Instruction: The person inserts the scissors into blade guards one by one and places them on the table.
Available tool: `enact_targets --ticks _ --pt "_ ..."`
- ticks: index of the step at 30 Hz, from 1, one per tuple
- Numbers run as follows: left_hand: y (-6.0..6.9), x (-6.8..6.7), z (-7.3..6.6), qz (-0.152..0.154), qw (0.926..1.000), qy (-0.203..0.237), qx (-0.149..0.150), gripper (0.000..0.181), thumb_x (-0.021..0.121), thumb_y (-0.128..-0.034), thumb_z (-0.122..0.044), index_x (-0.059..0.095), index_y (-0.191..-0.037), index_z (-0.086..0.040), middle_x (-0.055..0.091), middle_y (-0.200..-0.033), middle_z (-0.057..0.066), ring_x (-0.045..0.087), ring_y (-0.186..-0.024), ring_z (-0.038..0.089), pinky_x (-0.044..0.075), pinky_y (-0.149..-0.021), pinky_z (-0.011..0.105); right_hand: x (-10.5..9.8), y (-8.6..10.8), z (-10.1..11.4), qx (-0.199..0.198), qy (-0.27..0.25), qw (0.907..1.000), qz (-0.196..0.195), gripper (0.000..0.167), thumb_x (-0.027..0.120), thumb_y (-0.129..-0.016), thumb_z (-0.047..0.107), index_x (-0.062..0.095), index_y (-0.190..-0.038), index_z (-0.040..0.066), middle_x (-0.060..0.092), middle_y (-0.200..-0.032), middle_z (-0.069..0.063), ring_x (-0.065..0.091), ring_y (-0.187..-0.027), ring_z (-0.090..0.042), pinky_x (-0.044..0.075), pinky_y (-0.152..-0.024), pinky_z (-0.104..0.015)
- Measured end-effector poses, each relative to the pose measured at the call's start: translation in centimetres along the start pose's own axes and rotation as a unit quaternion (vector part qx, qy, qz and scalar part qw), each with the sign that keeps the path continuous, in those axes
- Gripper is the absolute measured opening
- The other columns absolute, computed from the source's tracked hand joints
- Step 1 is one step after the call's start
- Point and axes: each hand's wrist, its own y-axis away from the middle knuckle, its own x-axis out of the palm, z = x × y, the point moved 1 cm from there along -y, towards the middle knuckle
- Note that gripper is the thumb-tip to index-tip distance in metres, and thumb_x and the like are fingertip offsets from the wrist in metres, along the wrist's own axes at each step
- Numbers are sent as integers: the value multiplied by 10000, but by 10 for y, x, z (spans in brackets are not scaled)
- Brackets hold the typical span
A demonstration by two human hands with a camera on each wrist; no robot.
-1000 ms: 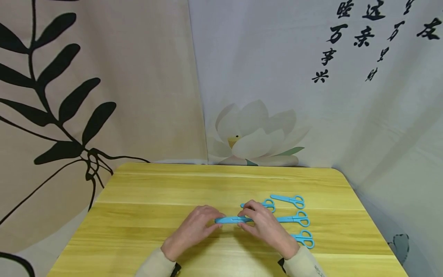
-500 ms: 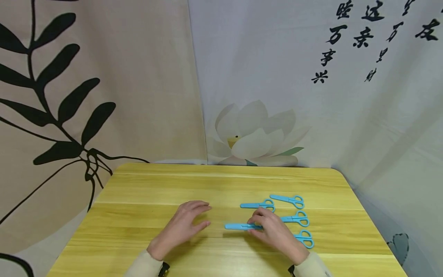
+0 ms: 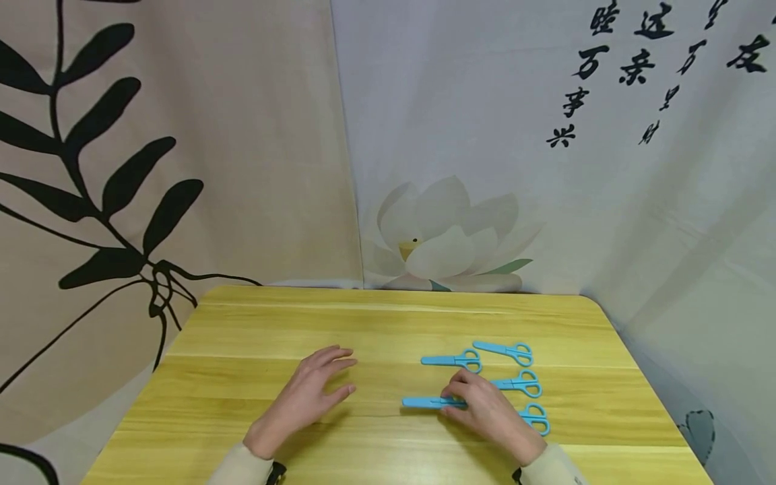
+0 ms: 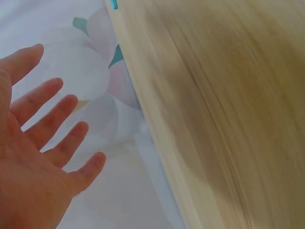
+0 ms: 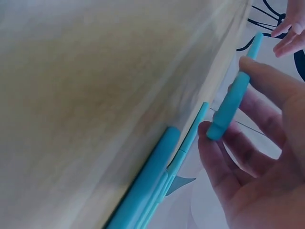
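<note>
My right hand pinches a pair of blue scissors by the handle end, just over the table. Their sheathed blade points left. In the right wrist view the thumb and fingers grip the handle from both sides. My left hand hovers to the left of them, its fingers spread and holding nothing; in the left wrist view its palm faces the camera. Behind and to the right of the right hand lie more blue scissors and scissors. Another pair is partly hidden by the right hand.
The wooden table has a straight far edge with rounded corners. A printed fabric backdrop hangs right behind it, with leaves, a lotus and characters.
My left hand has let go of the blade end of the scissors and drawn away left. My right hand has carried the scissors slightly right and nearer the person.
</note>
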Motion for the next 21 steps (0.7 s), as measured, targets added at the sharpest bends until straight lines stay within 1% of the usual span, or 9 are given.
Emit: enact_targets --ticks 5,9,14,18,21 --pt "3 -1 2 -42 9999 28 -104 476 807 -922 -272 685 -1340 -82 607 -1440 82 493 -1383 371 386 -1111 645 3 -1 -1 -73 65 9999 88 176 886 -839 285 782 -952 200 589 -1027 95 563 -858 -62 531 -730 -283" --pt "7 -3 5 -81 9998 22 -155 485 808 -918 -271 680 -1346 -80 607 -1440 95 496 -1378 377 380 -1113 650 5 -2 0 -112 134 9997 144 189 901 -822 273 782 -940 184 583 -1006 82 558 -858 -79 526 -740 -304" --pt "9 -5 7 -195 9996 17 -191 521 821 -904 -267 666 -1357 -63 603 -1436 114 506 -1365 379 383 -1108 653 5 -3 1 6 345 9991 260 210 907 -812 261 777 -947 167 590 -990 70 560 -864 -102 525 -753 -329" --pt "12 -7 9 -321 9993 -20 -207 556 825 -898 -269 646 -1378 -53 596 -1438 130 511 -1354 385 387 -1099 658 2 -4 4 96 470 9984 294 244 904 -814 293 751 -954 165 605 -995 66 583 -893 -132 540 -775 -354" --pt "14 -8 11 -384 9990 -129 -176 588 821 -902 -293 627 -1399 -46 586 -1445 143 512 -1348 397 385 -1094 666 -4 -4 4 252 500 9983 179 285 884 -836 330 738 -1005 153 626 -1019 64 610 -928 -154 555 -795 -372"
